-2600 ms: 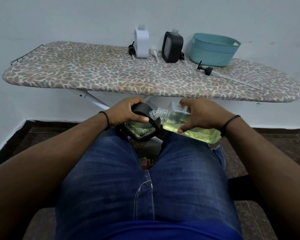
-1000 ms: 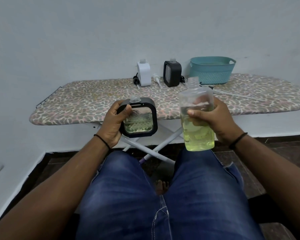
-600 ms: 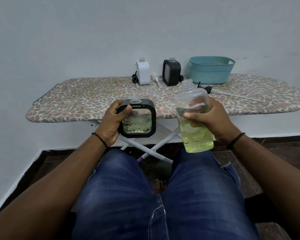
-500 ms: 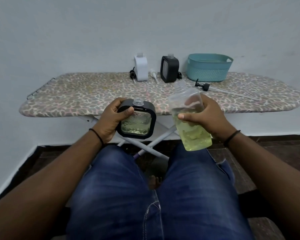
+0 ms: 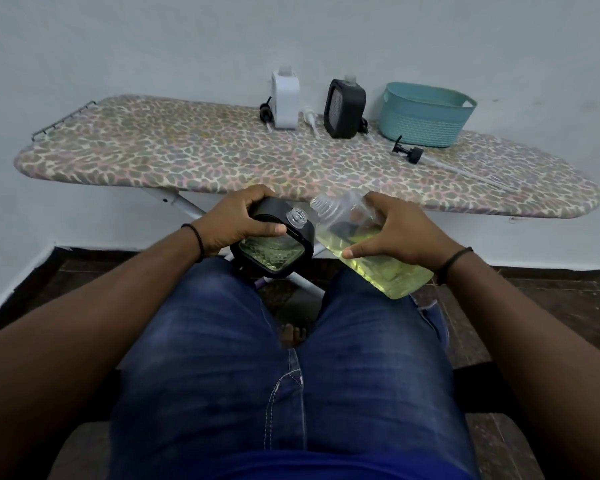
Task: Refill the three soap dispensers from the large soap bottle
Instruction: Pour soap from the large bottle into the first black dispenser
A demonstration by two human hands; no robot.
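Above the person's blue-jeaned lap, the large clear plastic soap bottle of yellow-green liquid, upright a moment ago, now tilts, its open neck just beside the spout of the black square-framed glass soap dispenser. Right hand grips the bottle; left hand grips the dispenser. Behind, a leopard-print ironing board carries a teal woven basket, a black dispenser, a white dispenser and a loose black pump head.

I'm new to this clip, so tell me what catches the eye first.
The large bottle of yellow-green soap, tilted in the right hand above the lap, its open neck beside the mouth of the black dispenser held in the left hand. Behind, a leopard-print ironing board carries two more dispensers and a teal basket.
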